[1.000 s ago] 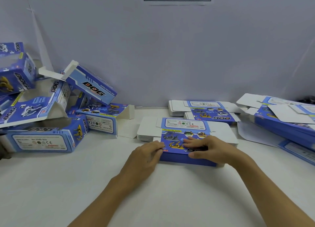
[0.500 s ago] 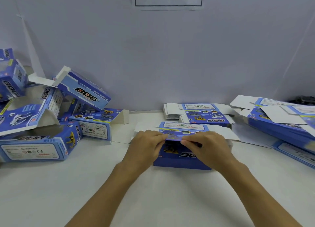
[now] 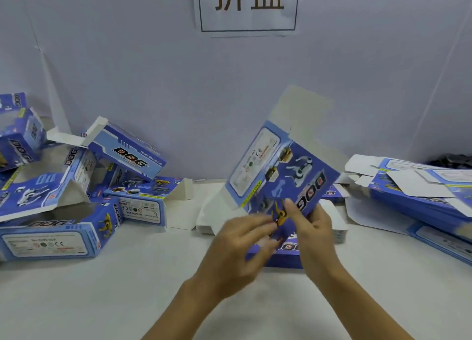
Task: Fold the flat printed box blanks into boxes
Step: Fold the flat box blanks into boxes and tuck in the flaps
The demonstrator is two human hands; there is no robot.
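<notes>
A flat blue printed box blank (image 3: 281, 171) with a "DOG" logo and white end flaps is raised off the table, tilted up to the right. My right hand (image 3: 313, 235) grips its lower edge, thumb on the printed face. My left hand (image 3: 242, 247) is blurred just left of that edge, its fingertips at the blank's lower corner. Under both hands lies the stack of flat blanks (image 3: 286, 259) the raised one came from.
Several folded blue boxes (image 3: 51, 237) are piled at the left. More flat blanks (image 3: 421, 194) are stacked at the right, with another stack (image 3: 334, 191) behind the raised blank. A paper sign (image 3: 247, 7) hangs on the wall. White table (image 3: 102, 301) lies in front.
The top blank has been lifted off the stack and swung upright, tilted to the right. Both hands rose with it. The camera has tipped upward, showing the wall sign.
</notes>
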